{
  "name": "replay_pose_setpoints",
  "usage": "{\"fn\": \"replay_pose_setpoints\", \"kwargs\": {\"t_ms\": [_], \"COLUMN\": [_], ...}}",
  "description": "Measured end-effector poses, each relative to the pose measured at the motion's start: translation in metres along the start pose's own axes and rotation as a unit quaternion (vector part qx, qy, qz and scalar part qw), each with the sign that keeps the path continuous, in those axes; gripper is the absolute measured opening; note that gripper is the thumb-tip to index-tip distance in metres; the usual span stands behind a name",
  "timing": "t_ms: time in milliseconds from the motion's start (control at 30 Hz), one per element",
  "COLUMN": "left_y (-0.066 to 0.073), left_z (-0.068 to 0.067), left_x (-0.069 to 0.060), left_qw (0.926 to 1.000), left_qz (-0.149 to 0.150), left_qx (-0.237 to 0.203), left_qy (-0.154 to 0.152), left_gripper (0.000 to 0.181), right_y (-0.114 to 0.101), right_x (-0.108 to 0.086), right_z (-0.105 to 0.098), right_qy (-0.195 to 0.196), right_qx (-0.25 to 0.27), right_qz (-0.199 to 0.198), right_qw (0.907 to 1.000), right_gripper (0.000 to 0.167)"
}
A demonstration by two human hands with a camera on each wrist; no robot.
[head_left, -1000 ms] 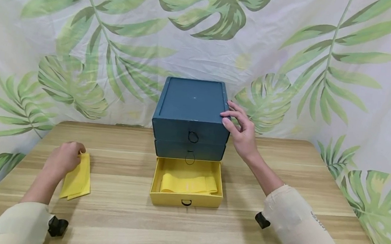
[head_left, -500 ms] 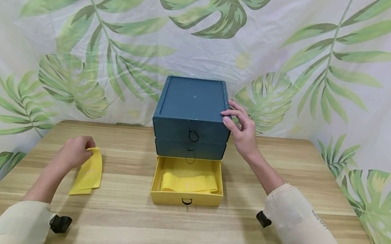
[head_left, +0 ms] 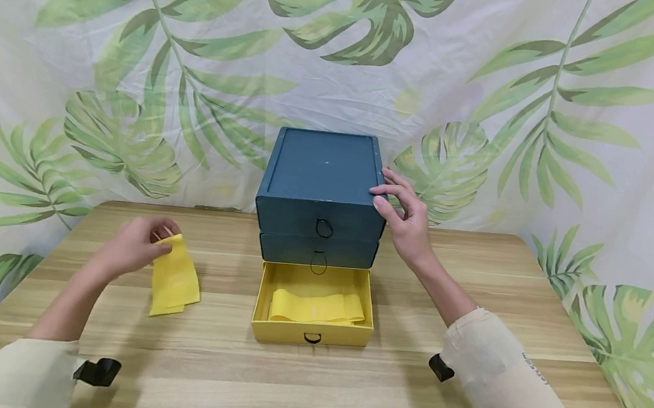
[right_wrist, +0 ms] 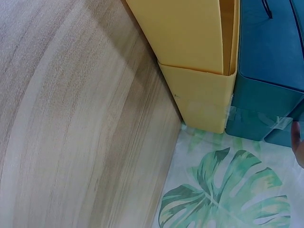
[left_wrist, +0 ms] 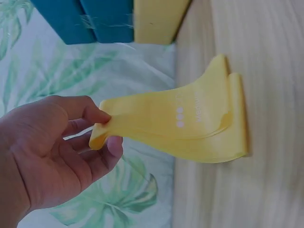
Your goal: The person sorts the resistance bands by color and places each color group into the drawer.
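My left hand [head_left: 137, 246] pinches one end of a folded yellow resistance band [head_left: 175, 281], left of the drawer boxes. In the left wrist view the band [left_wrist: 161, 114] hangs from thumb and fingers, with dots and small print on it. My right hand [head_left: 409, 227] rests its fingers on the right edge of the top blue drawer box [head_left: 325, 167]; in the right wrist view only a fingertip [right_wrist: 296, 135] shows against the side. Below, a yellow drawer [head_left: 282, 333] is pulled out, and another yellow resistance band [head_left: 315, 308] lies folded inside it.
A second blue drawer box [head_left: 291, 250] sits between the top one and the yellow one, each front with a black loop pull. The stack stands at the back of a wooden table [head_left: 257, 391], before a leaf-print cloth [head_left: 212, 144].
My left hand has moved to the right and slightly away, bringing the pinched band closer to the drawers. The right hand stays in place on the top box.
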State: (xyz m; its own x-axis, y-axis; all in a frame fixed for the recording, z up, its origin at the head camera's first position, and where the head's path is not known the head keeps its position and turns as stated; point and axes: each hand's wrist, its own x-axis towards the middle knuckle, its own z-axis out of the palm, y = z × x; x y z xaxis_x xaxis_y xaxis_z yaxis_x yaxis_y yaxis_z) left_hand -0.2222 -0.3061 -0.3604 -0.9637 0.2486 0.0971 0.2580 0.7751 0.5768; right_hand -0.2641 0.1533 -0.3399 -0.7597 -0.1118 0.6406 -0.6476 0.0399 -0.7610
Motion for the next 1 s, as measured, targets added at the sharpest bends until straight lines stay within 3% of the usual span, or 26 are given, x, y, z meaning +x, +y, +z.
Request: {"fn": "replay_pose_setpoints", "kwargs": {"t_ms": [200, 433, 667, 1000], "left_y": [0.022, 0.04, 0.056, 0.074], "left_z": [-0.007, -0.012, -0.016, -0.016], "left_x": [-0.003, -0.004, -0.007, -0.009], "left_qw": [0.9978, 0.9895, 0.9807, 0.9706], "left_qz": [0.004, 0.027, 0.054, 0.05], "left_qx": [-0.057, -0.123, -0.169, -0.217], "left_qy": [-0.036, -0.07, -0.082, -0.091], "left_gripper": [0.034, 0.03, 0.027, 0.03], "right_y": [0.001, 0.0, 0.0, -0.001], "right_x": [0.0, -0.001, 0.0, 0.0], "right_z": [0.0, -0.001, -0.001, -0.001], "right_qy": [-0.001, -0.002, -0.005, -0.003], "right_qx": [-0.003, 0.0, -0.002, -0.003], "right_qz": [0.0, 0.0, -0.002, 0.003], "right_qw": [1.0, 1.0, 1.0, 1.0], "right_gripper": [0.023, 0.023, 0.025, 0.023]}}
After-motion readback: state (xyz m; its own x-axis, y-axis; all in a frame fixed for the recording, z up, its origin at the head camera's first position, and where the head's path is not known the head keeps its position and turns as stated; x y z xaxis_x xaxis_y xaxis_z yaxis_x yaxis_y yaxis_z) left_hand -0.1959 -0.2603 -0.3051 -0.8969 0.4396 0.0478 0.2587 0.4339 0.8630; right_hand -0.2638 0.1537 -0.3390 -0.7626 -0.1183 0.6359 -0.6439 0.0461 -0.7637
